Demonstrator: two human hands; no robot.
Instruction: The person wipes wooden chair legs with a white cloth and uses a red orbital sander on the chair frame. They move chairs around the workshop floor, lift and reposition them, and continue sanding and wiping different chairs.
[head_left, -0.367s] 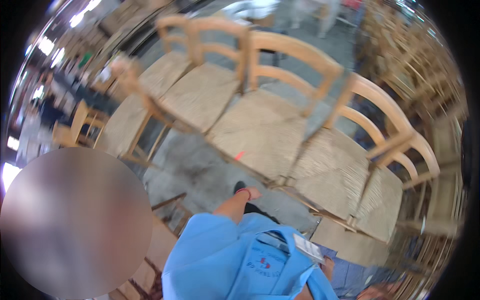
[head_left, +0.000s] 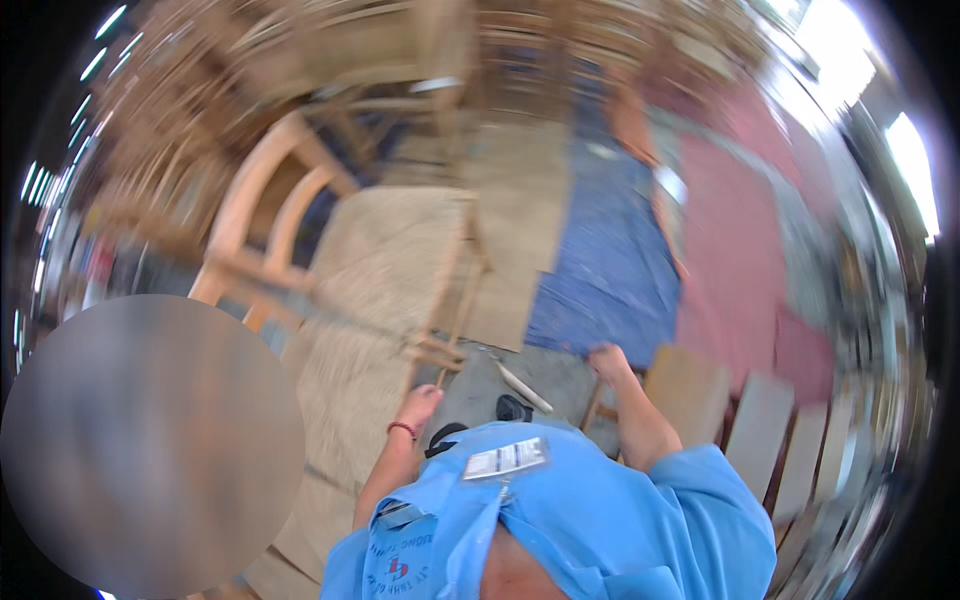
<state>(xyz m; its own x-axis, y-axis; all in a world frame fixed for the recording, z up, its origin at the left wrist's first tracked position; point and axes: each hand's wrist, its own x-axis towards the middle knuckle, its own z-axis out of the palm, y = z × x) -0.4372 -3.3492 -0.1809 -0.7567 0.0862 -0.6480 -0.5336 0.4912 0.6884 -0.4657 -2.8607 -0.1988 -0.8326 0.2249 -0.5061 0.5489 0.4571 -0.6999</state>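
My left hand (head_left: 418, 407), with a red bracelet at the wrist, hangs beside the front edge of a woven chair seat (head_left: 345, 370). Whether it touches the seat edge I cannot tell. Past that seat stands a wooden chair with a woven seat (head_left: 385, 245) and a curved pale backrest. My right hand (head_left: 607, 362) is held out by the near edge of a blue sheet (head_left: 615, 270) on the floor. Nothing shows in either hand. Blur smears the fingers of both, so their pose is unclear.
A thin pale strip (head_left: 523, 387) lies on the grey floor ahead of my shoes. Flat cardboard (head_left: 520, 220) and a reddish sheet (head_left: 735, 240) flank the blue one. Wooden boards (head_left: 757, 425) lie at the right. Stacked chair frames (head_left: 170, 180) fill the far left.
The view has swung right, from the row of chairs to the floor sheets and boards. My right hand, mostly hidden before, now shows stretched forward; the left stays low by the chairs.
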